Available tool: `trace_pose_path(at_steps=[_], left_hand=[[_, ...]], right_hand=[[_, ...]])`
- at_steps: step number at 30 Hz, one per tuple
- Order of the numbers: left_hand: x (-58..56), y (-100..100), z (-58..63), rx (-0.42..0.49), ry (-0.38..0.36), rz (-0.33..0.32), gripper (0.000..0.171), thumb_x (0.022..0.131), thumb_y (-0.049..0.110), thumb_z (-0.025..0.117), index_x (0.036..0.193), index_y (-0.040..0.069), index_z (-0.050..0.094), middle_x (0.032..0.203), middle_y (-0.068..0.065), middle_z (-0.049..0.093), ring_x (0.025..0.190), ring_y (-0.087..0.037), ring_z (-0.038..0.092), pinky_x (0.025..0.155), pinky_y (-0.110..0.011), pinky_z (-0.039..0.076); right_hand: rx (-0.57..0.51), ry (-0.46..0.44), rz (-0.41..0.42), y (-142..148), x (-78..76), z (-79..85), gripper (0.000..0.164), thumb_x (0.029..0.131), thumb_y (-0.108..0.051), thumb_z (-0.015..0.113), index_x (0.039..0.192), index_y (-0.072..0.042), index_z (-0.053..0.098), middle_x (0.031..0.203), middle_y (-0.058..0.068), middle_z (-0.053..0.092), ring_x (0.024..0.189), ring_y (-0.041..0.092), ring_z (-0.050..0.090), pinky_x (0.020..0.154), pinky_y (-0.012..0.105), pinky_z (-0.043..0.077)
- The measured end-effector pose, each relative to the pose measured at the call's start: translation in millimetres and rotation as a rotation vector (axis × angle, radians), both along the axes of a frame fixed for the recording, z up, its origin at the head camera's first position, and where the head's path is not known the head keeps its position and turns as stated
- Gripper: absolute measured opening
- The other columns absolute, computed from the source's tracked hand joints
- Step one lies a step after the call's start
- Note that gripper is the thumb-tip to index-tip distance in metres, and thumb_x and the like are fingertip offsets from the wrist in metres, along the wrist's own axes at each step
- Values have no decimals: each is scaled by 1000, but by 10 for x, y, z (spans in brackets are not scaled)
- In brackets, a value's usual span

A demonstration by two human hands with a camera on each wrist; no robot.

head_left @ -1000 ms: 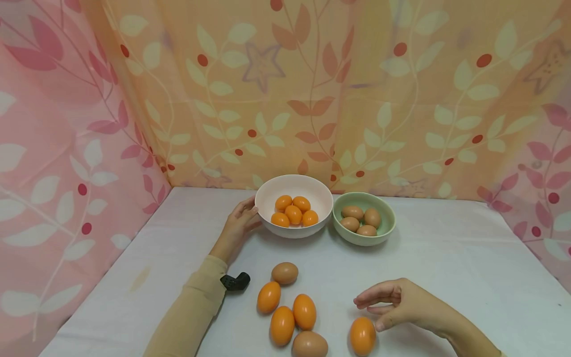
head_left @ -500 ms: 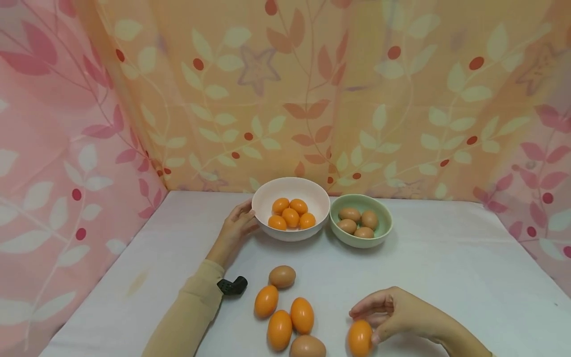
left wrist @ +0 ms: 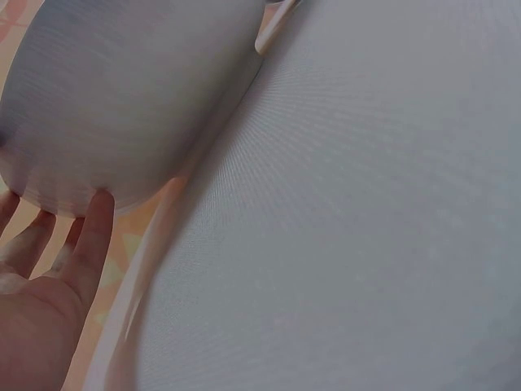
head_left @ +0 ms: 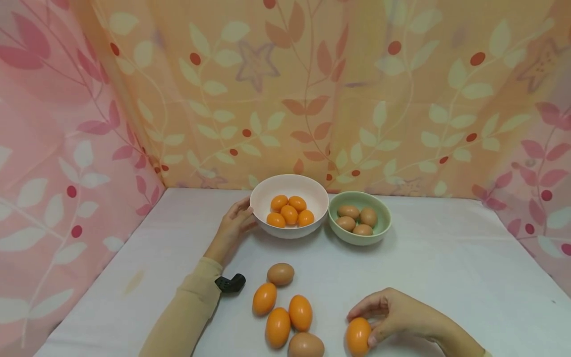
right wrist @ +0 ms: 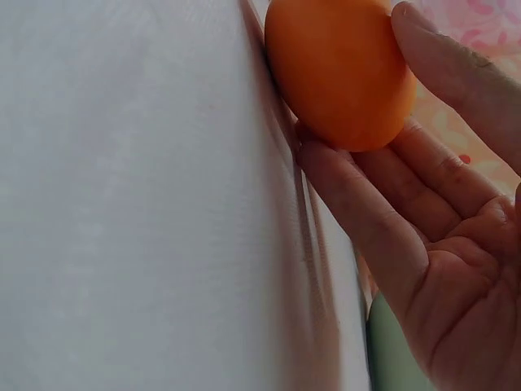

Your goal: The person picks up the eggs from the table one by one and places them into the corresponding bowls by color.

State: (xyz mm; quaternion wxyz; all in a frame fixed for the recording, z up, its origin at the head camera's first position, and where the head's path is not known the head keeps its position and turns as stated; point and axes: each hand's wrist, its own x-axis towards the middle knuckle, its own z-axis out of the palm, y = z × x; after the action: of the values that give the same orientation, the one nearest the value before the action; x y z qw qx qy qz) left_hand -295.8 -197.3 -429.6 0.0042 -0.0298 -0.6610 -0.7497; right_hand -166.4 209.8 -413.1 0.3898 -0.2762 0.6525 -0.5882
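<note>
At the front right, my right hand (head_left: 403, 315) pinches an orange egg (head_left: 358, 337) between thumb and fingers; the egg lies on the white cloth. In the right wrist view, the thumb is at one side of this orange egg (right wrist: 342, 73) and the fingertips are at the other. My left hand (head_left: 233, 225) rests its relaxed fingers against the outer left side of a pale pink bowl (head_left: 290, 232) holding several orange eggs. The left wrist view shows those fingertips touching the bowl's wall (left wrist: 122, 106).
Beside the pink bowl stands a smaller green bowl (head_left: 357, 239) with several brown eggs. On the cloth in front lie brown eggs (head_left: 280, 273) and orange eggs (head_left: 278, 327), grouped left of my right hand. A patterned curtain (head_left: 312, 99) stands behind the table.
My right thumb and fingers have closed in on the orange egg. The left hand stays at the pink bowl. The head view has shifted slightly.
</note>
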Motion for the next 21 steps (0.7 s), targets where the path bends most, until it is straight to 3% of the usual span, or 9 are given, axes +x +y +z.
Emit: trace_pose_path(at_steps=[7, 15, 21], left_hand=[[-1, -5, 5, -12, 7, 5, 49, 104, 18, 50, 152, 11, 38, 158, -9, 38, 126, -18, 53, 110, -47, 48], [-9, -12, -6, -27, 16, 9, 49, 105, 14, 48, 152, 9, 37, 158, -10, 37, 128, -22, 51, 107, -46, 50], [-16, -13, -6, -20, -1, 14, 49, 105, 18, 50, 152, 11, 38, 158, -8, 37, 123, -13, 54, 106, -39, 52]], right_hand=[[34, 49, -4, -6, 10, -15, 44, 80, -8, 81, 119, 8, 67, 118, 12, 72, 110, 5, 65, 90, 14, 53], [92, 100, -24, -5, 16, -38, 41, 78, -8, 83, 115, 3, 70, 113, 10, 74, 106, 5, 65, 87, 13, 51], [109, 104, -49, -8, 5, -64, 39, 77, -7, 83, 113, 2, 71, 110, 9, 75, 103, 8, 66, 85, 15, 52]])
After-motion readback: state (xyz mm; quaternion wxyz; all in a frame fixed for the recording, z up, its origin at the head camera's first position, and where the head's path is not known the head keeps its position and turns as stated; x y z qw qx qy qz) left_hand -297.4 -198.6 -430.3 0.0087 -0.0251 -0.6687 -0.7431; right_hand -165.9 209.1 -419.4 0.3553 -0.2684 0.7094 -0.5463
